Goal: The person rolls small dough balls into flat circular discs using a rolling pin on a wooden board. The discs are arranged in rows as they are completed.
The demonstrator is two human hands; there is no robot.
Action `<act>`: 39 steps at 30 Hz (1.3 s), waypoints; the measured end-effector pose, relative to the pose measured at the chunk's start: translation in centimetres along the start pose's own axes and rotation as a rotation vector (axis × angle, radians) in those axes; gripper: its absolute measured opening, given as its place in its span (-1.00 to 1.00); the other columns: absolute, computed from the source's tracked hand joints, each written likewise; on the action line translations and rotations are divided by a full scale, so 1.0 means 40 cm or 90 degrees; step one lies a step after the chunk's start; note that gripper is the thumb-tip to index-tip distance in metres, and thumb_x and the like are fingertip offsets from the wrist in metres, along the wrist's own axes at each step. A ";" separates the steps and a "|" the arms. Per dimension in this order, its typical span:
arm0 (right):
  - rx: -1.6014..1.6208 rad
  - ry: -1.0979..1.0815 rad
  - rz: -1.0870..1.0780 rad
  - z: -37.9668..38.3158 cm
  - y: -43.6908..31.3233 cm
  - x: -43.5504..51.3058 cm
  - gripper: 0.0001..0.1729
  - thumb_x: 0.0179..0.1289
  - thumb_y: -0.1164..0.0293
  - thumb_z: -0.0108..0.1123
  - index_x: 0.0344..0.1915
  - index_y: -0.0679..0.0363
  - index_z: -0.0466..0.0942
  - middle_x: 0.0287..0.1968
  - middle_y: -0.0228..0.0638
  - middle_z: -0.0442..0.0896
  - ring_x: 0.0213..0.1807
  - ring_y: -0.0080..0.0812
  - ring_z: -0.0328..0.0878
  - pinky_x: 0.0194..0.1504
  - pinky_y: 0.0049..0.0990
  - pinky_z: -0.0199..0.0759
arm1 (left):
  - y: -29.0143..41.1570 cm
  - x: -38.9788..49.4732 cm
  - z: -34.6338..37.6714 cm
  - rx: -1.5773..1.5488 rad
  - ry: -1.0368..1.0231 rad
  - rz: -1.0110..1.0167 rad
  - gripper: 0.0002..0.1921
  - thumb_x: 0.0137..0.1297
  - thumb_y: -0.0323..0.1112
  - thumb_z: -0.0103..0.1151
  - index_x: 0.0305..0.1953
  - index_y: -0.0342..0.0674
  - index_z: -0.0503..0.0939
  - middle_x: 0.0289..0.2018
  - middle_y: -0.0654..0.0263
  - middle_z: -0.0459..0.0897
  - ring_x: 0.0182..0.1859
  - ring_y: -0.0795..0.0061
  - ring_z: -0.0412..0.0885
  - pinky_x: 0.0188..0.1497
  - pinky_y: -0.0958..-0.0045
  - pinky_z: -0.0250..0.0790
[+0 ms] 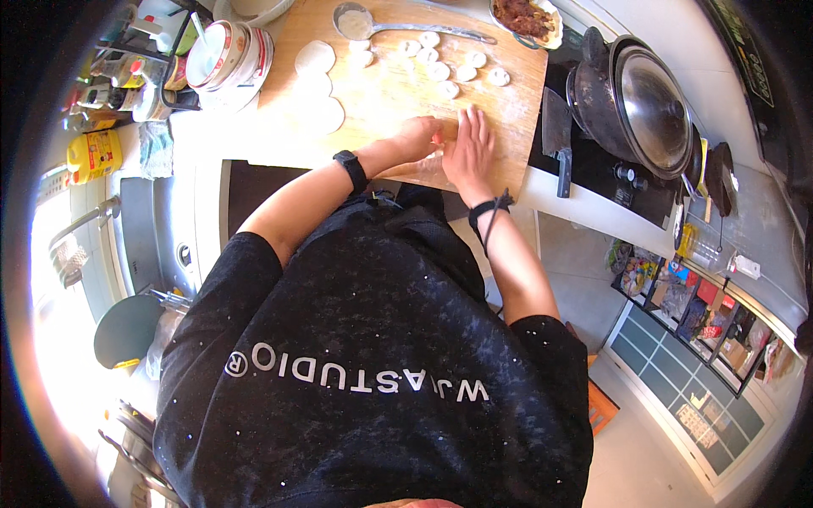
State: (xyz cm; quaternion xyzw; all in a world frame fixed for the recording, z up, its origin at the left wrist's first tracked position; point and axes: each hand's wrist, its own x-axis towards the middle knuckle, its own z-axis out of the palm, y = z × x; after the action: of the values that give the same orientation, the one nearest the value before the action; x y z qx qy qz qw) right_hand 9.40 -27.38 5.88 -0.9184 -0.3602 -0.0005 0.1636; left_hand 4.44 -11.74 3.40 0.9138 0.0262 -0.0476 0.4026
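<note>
My left hand [420,138] is curled low over the near part of a floured wooden board [375,95]; its grip is hidden. Beside it, my right hand [470,149] lies flat with fingers stretched forward. A brown wooden piece [450,130], perhaps a rolling pin, shows between the hands, mostly covered. Several small dough pieces [438,71] with dimpled tops sit beyond my hands. Three flat dough rounds [315,58] overlap in a column at the board's left. A metal ladle [406,27] holding pale flour lies across the far side.
A cleaver [557,136] rests just right of the board, near a lidded black wok [654,108] on the stove. A bowl of brown filling [524,19] stands at the far right corner. Stacked bowls [219,57] and a bottle rack [136,76] stand left; a sink [140,222] lies nearer.
</note>
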 end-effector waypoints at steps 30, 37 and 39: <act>-0.006 0.042 0.131 0.031 -0.017 0.074 -0.38 0.29 0.30 0.03 0.32 0.25 0.30 0.51 -0.16 0.16 0.56 -0.04 -0.04 0.43 0.31 -0.28 | 0.028 0.001 -0.021 -0.002 0.058 -0.118 -0.80 0.24 -0.30 0.10 -0.24 -0.28 0.62 -0.26 -0.01 0.71 -0.15 -0.02 0.67 -0.04 0.14 0.49; -0.010 0.038 0.079 0.024 -0.005 0.001 -0.36 0.32 0.28 -0.02 0.38 0.18 0.28 0.52 -0.19 0.15 0.56 -0.06 -0.02 0.45 0.19 -0.20 | -0.004 0.021 -0.044 0.006 -0.045 -0.070 -0.78 0.20 -0.24 0.16 -0.25 -0.26 0.64 -0.29 0.00 0.71 -0.21 0.03 0.67 -0.11 0.16 0.49; -0.020 -0.009 0.028 -0.003 0.013 -0.087 -0.31 0.29 0.27 0.00 0.41 0.18 0.24 0.53 -0.17 0.12 0.56 -0.05 -0.04 0.47 0.17 -0.23 | -0.019 0.012 -0.041 -0.023 -0.019 -0.055 -0.77 0.19 -0.25 0.18 -0.23 -0.26 0.62 -0.32 0.01 0.70 -0.25 0.03 0.66 -0.15 0.17 0.50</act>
State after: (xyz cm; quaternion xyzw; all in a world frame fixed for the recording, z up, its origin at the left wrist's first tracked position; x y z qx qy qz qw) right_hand 7.18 -30.07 5.43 -0.9287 -0.3408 0.0038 0.1462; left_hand 4.95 -10.02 3.89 0.9037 0.0601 -0.0781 0.4166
